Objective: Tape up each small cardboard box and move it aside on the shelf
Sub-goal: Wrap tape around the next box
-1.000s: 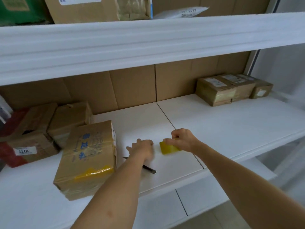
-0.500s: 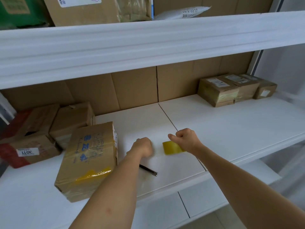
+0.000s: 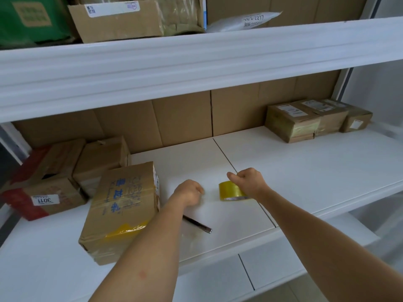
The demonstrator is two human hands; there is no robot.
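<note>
From the head view, the right hand gripped the yellow tape roll on the shelf. The left hand, fingers curled, sat at its nine o'clock; whether it pinched the tape's end, I couldn't tell. The cardboard box lay at the left hand's eight o'clock.

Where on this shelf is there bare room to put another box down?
Bare white shelf lies between the tape roll and the taped boxes at the right rear. The left end is crowded with cardboard boxes.
</note>
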